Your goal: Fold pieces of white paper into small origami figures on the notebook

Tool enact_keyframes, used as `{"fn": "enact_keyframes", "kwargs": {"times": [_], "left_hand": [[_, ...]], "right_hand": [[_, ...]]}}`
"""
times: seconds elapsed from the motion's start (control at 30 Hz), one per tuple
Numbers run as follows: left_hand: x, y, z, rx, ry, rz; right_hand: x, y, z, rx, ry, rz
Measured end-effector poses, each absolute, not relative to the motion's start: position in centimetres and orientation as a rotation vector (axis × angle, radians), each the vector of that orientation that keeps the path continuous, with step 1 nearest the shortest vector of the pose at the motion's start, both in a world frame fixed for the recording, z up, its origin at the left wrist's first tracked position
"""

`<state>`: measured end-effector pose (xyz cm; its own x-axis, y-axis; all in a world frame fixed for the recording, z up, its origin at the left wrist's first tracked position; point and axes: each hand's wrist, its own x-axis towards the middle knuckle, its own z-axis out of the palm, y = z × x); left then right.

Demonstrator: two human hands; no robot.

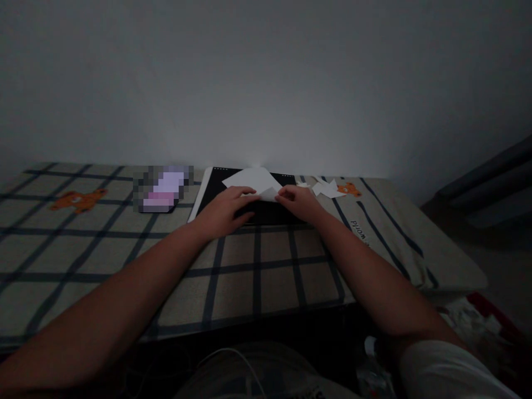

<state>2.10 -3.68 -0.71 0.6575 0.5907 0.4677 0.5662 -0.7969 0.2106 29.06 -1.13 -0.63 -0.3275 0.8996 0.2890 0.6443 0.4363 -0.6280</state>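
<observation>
A white sheet of paper (251, 178) lies on a black board (211, 191), its near part folded back into a small flap (269, 194). My left hand (228, 209) is at the paper's near left edge, fingers stretched over it and thumb apart below. On the other side, my right hand (297, 200) has thumb and fingertips pinched together at the right end of the folded edge. Its palm side is hidden from view. Just right of the board are several white paper pieces (328, 189), some with pointed, folded shapes.
A plaid cloth (166, 255) with orange figures covers the table. To the left of the board lies a pixelated phone-like object (166, 188). A pale wall (257, 83) rises behind. Below the right arm are a clear bottle (372, 371) and a red container (494, 316) with white crumpled stuff.
</observation>
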Motion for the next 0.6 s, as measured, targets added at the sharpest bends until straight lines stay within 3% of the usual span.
{"fn": "enact_keyframes", "kwargs": {"times": [0.17,0.4,0.6], "left_hand": [[1.5,-2.9,-1.5,2.749,1.127,0.711],[1.4,-2.4,-1.6,2.747,1.093,0.6],[1.4,-2.7,-1.2,2.777,1.034,0.605]], "right_hand": [[29.0,-1.6,-0.7,-1.155,-2.156,0.647],[29.5,-1.5,-0.5,-1.107,-2.28,0.555],[29.8,-0.7,-0.9,-1.308,-2.198,0.422]]}}
